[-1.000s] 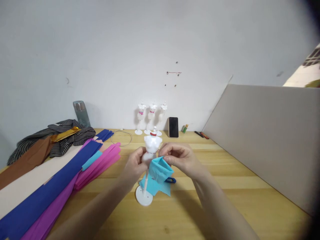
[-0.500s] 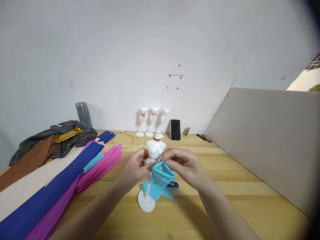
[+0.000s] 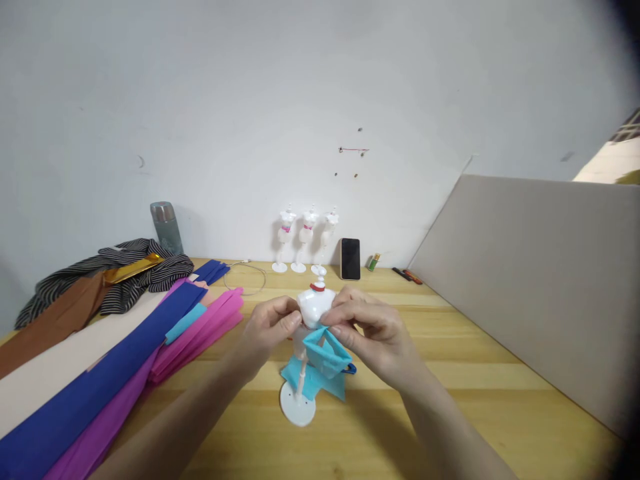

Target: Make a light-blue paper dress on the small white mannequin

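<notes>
White mannequin (image 3: 314, 309) at middle of tabletop (image 3: 350, 437), between both hands: glossy bust, red band (image 3: 317, 287) round neck, thin stem, round base. Turquoise cloth (image 3: 330, 361), folded and open like pouch, hangs before its hip, hiding part of it. Right hand (image 3: 376, 332): fingers clamped on cloth's upper edge. Left hand (image 3: 271, 328): fingers at mannequin's side, exact grip cannot tell. Second turquoise piece (image 3: 334, 385) below; blue handle (image 3: 352, 369) half hidden. Left, coloured strips (image 3: 125, 360); behind, three mannequins (image 3: 309, 220), phone (image 3: 350, 259)
</notes>
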The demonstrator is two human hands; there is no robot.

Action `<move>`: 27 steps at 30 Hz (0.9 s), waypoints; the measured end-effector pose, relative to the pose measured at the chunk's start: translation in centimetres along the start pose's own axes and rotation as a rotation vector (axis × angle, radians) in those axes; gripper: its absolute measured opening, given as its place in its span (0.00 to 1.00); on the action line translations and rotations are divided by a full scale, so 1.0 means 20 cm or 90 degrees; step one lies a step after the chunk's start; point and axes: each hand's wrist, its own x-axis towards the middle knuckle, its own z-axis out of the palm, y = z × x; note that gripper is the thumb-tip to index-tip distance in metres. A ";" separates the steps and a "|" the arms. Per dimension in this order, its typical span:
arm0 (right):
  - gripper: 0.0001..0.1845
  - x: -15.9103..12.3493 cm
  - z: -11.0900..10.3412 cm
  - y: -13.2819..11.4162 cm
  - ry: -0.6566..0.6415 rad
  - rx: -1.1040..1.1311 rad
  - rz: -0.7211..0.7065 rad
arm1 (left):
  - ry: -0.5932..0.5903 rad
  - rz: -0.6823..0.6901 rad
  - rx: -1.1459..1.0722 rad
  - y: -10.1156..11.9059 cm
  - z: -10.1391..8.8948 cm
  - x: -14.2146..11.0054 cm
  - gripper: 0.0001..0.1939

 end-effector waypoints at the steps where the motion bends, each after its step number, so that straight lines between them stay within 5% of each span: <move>1: 0.06 0.00 0.00 0.00 -0.005 0.005 0.000 | -0.001 0.009 -0.003 0.00 -0.01 0.00 0.17; 9: 0.08 -0.01 -0.04 -0.02 -0.090 0.014 -0.005 | -0.051 0.036 -0.004 0.06 0.02 -0.03 0.25; 20: 0.07 -0.01 0.04 -0.01 -0.088 0.040 -0.001 | 0.035 0.137 0.313 0.14 -0.02 -0.05 0.19; 27: 0.07 -0.01 0.07 0.00 -0.049 0.056 -0.003 | 0.122 0.128 0.244 0.08 -0.03 -0.03 0.22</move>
